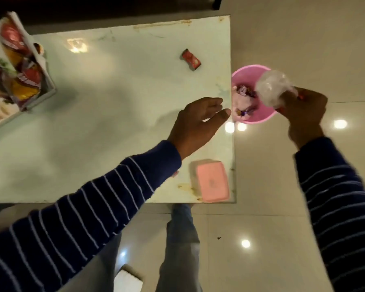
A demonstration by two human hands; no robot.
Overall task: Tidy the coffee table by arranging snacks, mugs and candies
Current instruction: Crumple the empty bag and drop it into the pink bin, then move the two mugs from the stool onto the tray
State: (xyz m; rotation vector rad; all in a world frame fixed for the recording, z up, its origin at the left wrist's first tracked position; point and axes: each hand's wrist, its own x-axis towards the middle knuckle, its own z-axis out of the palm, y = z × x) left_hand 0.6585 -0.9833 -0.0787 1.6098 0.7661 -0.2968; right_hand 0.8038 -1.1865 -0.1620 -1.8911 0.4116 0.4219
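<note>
My right hand (303,116) grips a pink bowl (243,75) by its rim, together with a crumpled clear plastic wrapper (272,87), just off the right edge of the pale coffee table (114,102). Wrapped candies (243,91) lie inside the bowl. My left hand (198,123) hovers over the table's right edge beside the bowl, fingers relaxed and holding nothing. A red candy wrapper (191,59) lies on the table toward the far right. A white tray (49,81) full of snack packets (19,66) stands at the far left.
A pink-lidded box (211,182) sits at the near right corner of the table. Glossy tiled floor (282,228) lies to the right and in front. My legs (181,239) stand close to the table's near edge. A white object (129,279) is on the floor below.
</note>
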